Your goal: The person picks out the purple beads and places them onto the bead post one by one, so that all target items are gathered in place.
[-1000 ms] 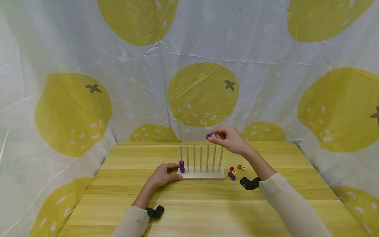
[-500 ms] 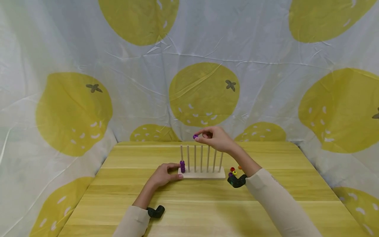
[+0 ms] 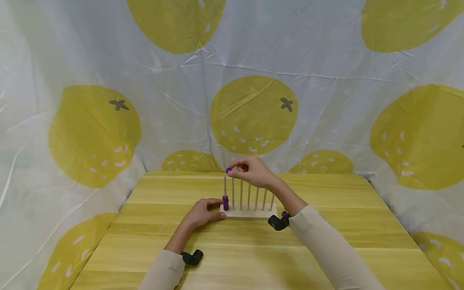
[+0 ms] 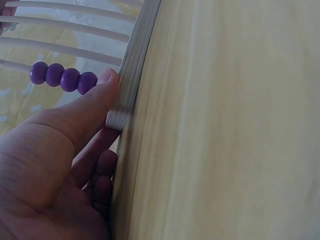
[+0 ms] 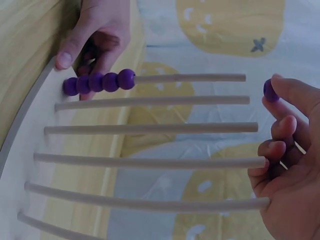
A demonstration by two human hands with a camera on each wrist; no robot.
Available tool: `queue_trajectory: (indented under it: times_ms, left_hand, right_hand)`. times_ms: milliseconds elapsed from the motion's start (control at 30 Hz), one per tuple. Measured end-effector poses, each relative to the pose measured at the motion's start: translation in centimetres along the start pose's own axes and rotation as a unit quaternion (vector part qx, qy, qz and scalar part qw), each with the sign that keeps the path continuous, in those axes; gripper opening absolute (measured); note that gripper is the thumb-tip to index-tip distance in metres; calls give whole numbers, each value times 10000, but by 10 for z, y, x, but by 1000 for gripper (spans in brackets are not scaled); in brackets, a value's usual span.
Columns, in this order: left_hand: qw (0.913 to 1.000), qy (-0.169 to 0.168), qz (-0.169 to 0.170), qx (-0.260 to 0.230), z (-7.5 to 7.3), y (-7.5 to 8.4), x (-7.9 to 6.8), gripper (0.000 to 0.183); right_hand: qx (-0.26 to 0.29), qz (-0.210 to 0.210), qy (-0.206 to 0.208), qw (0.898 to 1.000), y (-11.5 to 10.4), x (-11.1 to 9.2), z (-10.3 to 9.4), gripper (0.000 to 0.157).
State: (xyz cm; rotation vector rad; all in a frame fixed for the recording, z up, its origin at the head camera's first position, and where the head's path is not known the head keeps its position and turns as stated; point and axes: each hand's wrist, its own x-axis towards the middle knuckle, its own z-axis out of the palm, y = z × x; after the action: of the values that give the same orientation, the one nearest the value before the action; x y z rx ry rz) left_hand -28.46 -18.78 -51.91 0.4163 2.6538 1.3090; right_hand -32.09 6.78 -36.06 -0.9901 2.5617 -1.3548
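One purple bead (image 5: 270, 91) sits pinched in our right hand (image 3: 253, 172), just above the upright end peg (image 5: 200, 78), not touching. We grip the base (image 3: 250, 214) with our left hand (image 3: 200, 214).

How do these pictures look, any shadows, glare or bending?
Head view: fairly bright, a soft shadow on the table beside the right sleeve, pale streaks along creases in the cloth; left wrist view: dimmer, the pegs look bowed; right wrist view: also dim, the wooden base looks curved.
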Motion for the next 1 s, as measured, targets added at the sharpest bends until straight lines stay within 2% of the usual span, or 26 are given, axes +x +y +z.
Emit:
queue_trajectory:
  times_ms: [267,667,1000]
  left_hand:
    - [10000,-20,-31,-6,-1,2,0,58]
    - [10000,-16,14,-3,0,0,-2,58]
    - [10000,-15,62,-43,0,3,-2,56]
  right_hand:
    - [-90,-218,-80,9997,1,3,8,21]
    - [-745,-410,-180,9962,0,6,17,20]
    - [-757,-291,-244,9964,-1,3,16,23]
